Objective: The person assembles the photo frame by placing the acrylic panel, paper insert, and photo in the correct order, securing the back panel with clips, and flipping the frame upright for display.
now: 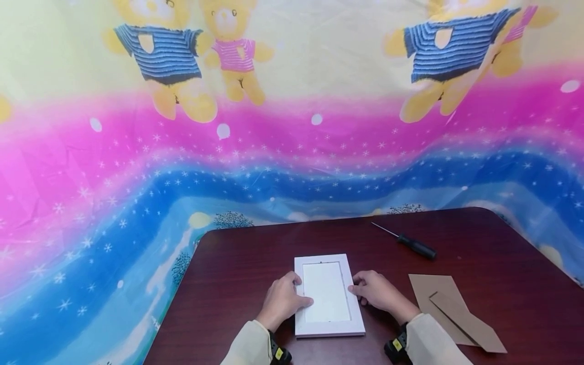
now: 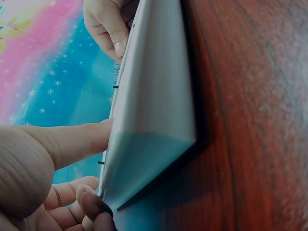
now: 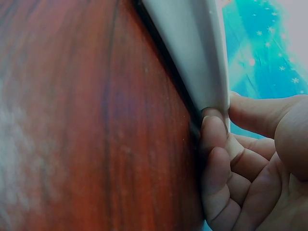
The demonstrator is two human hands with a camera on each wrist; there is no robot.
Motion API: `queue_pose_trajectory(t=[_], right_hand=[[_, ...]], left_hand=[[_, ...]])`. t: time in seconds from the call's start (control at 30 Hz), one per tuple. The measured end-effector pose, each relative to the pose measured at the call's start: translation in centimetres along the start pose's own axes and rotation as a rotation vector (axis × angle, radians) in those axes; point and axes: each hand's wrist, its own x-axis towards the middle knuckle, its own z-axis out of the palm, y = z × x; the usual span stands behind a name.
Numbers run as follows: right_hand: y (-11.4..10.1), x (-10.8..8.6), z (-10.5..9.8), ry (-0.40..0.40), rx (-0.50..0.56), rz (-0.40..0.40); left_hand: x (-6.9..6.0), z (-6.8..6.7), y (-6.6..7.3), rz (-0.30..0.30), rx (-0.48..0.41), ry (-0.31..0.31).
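A white picture frame (image 1: pixel 329 329) lies on the dark red table, its inner panel (image 1: pixel 325 291) pale and set within the border. Small black tabs stick out along the panel in the left wrist view. My left hand (image 1: pixel 280 301) grips the left side of this frame, thumb on the upper face and fingers at the outer edge. On the opposite side, my right hand (image 1: pixel 376 291) pinches the right border between thumb and fingers. In the right wrist view, curled fingers (image 3: pixel 214 132) reach against the side wall, close to the tabletop.
A screwdriver (image 1: pixel 415 246) with a black handle lies at the back right of the table (image 1: pixel 219 304). To the right of my right hand is a brown backing board (image 1: pixel 440 291) with a narrower brown strip (image 1: pixel 472 327) on it. A patterned curtain (image 1: pixel 292 132) hangs behind the table.
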Motion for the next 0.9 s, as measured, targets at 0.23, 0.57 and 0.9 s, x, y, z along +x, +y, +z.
queue_pose_trajectory(t=[0.23, 0.57, 0.9], right_hand=[[-0.01, -0.05, -0.01, -0.001, 0.003, 0.001], [-0.02, 0.02, -0.05, -0.001, -0.003, 0.009], [0.02, 0.05, -0.06, -0.002, -0.009, 0.015]], left_hand=[[0.03, -0.02, -0.05, 0.008, 0.003, -0.003], [0.37, 0.07, -0.04, 0.012, 0.032, -0.003], [0.46, 0.05, 0.16, -0.007, 0.055, -0.028]])
